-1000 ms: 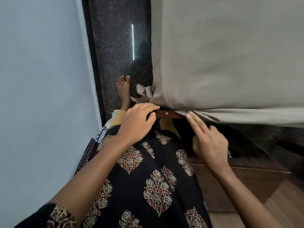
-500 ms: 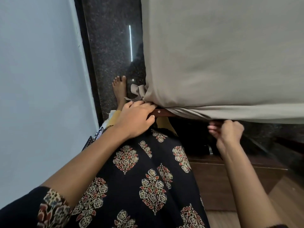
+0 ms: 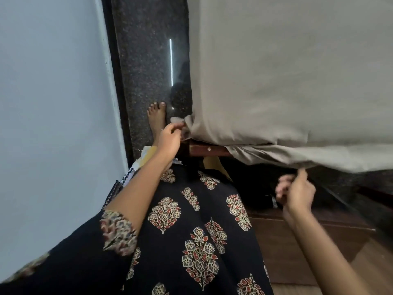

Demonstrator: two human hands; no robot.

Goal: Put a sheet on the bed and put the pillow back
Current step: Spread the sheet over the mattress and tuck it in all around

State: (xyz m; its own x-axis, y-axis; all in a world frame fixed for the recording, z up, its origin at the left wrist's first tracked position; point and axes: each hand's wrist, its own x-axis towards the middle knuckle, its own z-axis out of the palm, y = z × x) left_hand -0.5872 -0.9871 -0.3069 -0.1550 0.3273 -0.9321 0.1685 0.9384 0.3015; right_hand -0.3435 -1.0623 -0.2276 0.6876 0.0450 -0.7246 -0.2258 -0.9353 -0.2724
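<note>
Left hand (image 3: 170,139) pinches the bedsheet (image 3: 276,81) at its knotted corner (image 3: 187,122), right hand (image 3: 297,193) its loose hem (image 3: 319,163); a hard tug could unknot it.

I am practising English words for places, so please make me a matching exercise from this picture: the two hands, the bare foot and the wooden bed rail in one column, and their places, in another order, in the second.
Things:
1. left hand
2. right hand
3. bare foot
4. reddish-brown wooden bed rail

Places:
A. on the dark speckled stone floor
B. at the hanging lower edge of the beige fabric sheet
C. pinching the sheet's bunched corner
D. directly under the sheet, between the two hands

Pairs: 1-C, 2-B, 3-A, 4-D.
</note>
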